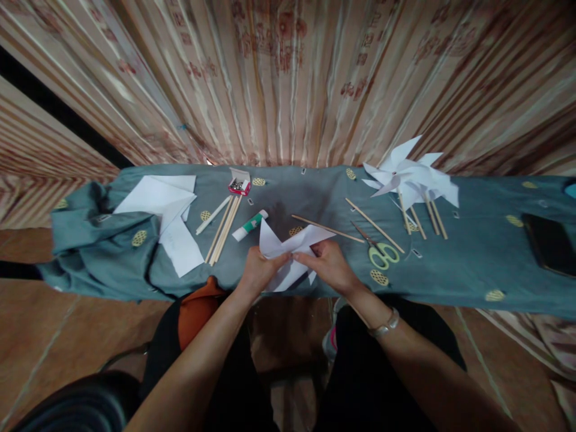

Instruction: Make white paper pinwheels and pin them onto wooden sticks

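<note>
A white paper pinwheel (pixel 294 243) is held above the near edge of the cloth-covered table. My left hand (pixel 264 268) is closed on its left side, the thumb pressing near the centre. From the right, my right hand (pixel 330 262) grips it too, its thumb meeting the left one at the middle. The fingers beneath the paper are hidden. Just beyond it lies a thin wooden stick (pixel 327 228). A green and white glue stick (pixel 250 225) rests to the left of the pinwheel, and scissors (pixel 380 252) with light green handles lie to the right.
Several finished pinwheels (pixel 411 171) on sticks are piled at the back right. White paper sheets (pixel 157 201), several wooden sticks (pixel 225 231) and a small red box (pixel 239 183) of metal pins lie left. Another stick (pixel 374 225) lies near the scissors. A dark phone (pixel 549 245) is far right.
</note>
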